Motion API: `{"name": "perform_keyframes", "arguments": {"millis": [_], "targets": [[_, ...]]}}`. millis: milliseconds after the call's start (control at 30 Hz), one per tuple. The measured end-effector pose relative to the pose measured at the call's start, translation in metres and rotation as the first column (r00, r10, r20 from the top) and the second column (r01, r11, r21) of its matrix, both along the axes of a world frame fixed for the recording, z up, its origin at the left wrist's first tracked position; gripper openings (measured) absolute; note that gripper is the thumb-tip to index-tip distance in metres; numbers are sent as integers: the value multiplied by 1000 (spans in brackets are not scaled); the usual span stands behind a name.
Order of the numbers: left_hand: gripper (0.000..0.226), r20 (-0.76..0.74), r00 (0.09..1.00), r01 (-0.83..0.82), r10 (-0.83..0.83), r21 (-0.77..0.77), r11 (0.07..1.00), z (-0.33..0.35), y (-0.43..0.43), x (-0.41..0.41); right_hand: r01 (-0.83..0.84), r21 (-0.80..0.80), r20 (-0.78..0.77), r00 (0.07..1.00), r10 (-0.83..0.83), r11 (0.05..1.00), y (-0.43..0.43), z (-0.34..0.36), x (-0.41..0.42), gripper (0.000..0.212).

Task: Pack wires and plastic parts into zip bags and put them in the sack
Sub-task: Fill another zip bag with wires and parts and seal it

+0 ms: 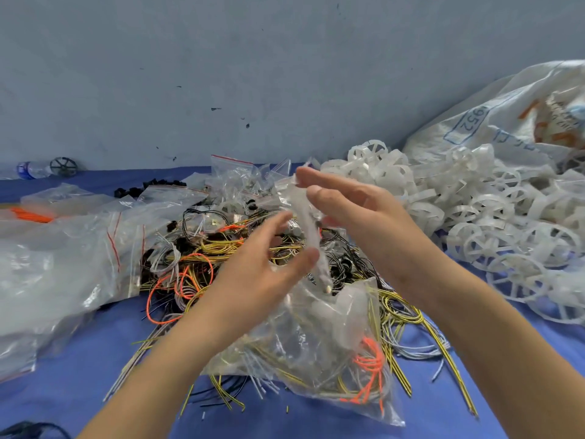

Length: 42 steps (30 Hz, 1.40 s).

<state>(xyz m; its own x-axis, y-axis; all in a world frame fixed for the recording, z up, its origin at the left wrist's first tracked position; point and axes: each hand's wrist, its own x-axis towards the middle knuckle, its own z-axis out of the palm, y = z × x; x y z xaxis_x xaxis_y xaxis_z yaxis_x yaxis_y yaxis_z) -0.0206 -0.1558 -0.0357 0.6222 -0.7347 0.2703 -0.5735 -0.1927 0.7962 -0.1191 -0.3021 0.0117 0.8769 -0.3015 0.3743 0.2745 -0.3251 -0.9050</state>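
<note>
A clear zip bag (319, 353) holding yellow-black, grey and orange wires lies on the blue cloth in front of me, its mouth facing up. Above the mouth a pale, blurred plastic piece (311, 236) hangs upright. My right hand (354, 217) pinches its top end between thumb and forefinger, the other fingers straight. My left hand (262, 267) is spread beside it, thumb tip close to its lower half. Behind lies a loose wire pile (202, 248). White plastic wheel parts (493, 223) are heaped at the right, in front of the white woven sack (493, 122).
Empty and filled clear zip bags (69, 248) cover the left side and the back (234, 175). Small black parts (148, 186) lie behind them. A water bottle (31, 169) and a dark wheel (63, 166) rest against the grey wall. Bare blue cloth (79, 375) shows at the lower left.
</note>
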Motion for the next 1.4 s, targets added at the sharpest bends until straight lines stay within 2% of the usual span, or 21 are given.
{"name": "perform_keyframes", "arguments": {"millis": [67,100,133,167,233,300,400,467,533,633,700,767,867,933,1033,1200,1300,1400], "targets": [[30,-1,999,54,-54,74,996,-3,-5,-4,-49,8,18,999,48,999,8,2,-1,35],[18,-21,1000,24,-23,44,999,-4,-6,-5,-74,13,22,997,74,997,11,2,-2,35],[18,-90,995,-30,29,-8,1000,-4,-6,-4,-102,18,24,995,102,995,12,1,-2,35],[24,-227,972,-83,66,-64,995,-2,-8,-5,-129,16,23,991,129,991,13,1,-3,35],[28,-566,824,-144,20,-175,974,3,-10,-4,-145,-20,14,989,145,989,15,0,-3,36],[24,-771,629,-186,-101,-276,943,6,-11,-1,-64,-41,23,998,65,997,13,-4,0,38],[19,-846,396,-208,-356,-460,863,8,-5,1,172,-47,-50,984,-174,984,5,-17,7,49],[19,-829,322,-220,-458,-536,815,8,0,2,190,16,-224,958,-181,982,3,-26,10,58],[25,-809,358,-217,-466,-558,801,6,2,3,86,197,-316,949,-19,977,4,-36,15,51],[17,-801,457,-267,-386,-538,800,4,0,2,-21,420,-245,960,136,907,8,-40,18,32],[19,-796,519,-296,-311,-509,809,6,-1,0,-21,428,-216,969,124,903,8,-41,19,30],[27,-748,627,-263,-216,-465,845,8,0,2,-6,424,-202,974,101,906,7,-44,20,25],[25,-569,821,-161,-57,-325,932,10,7,5,0,442,-167,983,82,897,6,-48,21,20],[19,-464,886,-93,-20,-220,971,11,14,7,-6,453,-137,988,77,892,5,-50,22,24],[20,-439,897,-16,-58,-164,986,11,22,12,-6,393,-115,992,55,920,5,-52,24,24],[22,-524,844,-14,-111,-230,973,10,35,18,-26,247,-103,993,52,969,12,-51,23,36],[21,-623,778,-150,-84,-314,937,7,47,27,-5,205,-95,995,25,979,9,-44,23,38],[20,-644,759,-374,99,-305,876,3,69,47,93,154,-88,993,-80,984,-3,-37,18,32]]}}
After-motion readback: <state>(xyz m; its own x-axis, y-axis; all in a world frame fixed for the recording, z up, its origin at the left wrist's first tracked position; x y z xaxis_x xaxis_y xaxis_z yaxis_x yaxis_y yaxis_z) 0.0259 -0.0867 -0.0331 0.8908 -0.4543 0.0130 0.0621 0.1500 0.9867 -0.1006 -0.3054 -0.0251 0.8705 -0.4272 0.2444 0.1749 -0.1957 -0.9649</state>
